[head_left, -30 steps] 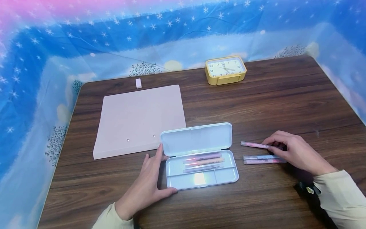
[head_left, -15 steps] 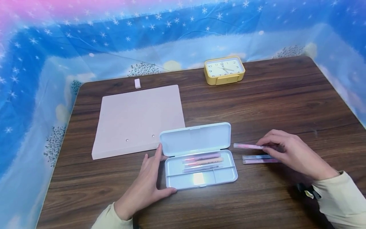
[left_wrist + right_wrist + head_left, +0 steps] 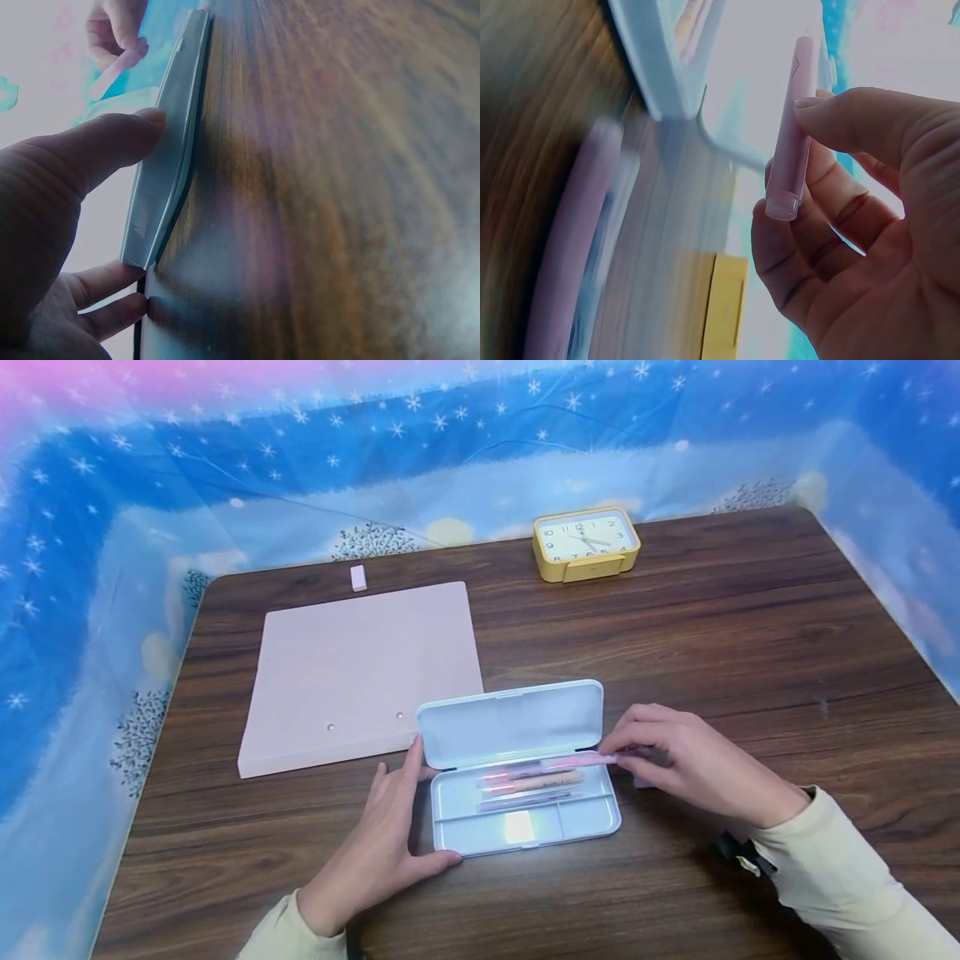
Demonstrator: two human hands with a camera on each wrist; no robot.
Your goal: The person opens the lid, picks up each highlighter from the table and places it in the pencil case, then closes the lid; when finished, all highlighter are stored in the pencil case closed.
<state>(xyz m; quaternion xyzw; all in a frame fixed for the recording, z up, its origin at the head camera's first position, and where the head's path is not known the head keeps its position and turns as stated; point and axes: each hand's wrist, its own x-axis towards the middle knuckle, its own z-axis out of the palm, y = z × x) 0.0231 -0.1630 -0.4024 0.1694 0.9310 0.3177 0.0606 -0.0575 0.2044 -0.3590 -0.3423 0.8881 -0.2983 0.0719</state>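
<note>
An open white pencil case lies on the table with its lid raised. Several pens rest in its rear compartment. My left hand spans the case's left end, its thumb on the front wall and its index finger at the back corner by the hinge. Between thumb and fingers, my right hand pinches a pink pen, whose far part reaches over the case's right rear corner. Beneath that hand, a pink pen and a blue one lie on the table, mostly hidden in the head view.
A pale pink binder lies behind the case, to the left, with a small white eraser beyond it. Toward the back edge of the wooden table stands a yellow alarm clock. Snowflake-patterned cloth hangs around the table.
My right hand has carried the pink pen leftward from beside the other loose pens to over the pencil case. My left hand has stayed at the case's left end.
</note>
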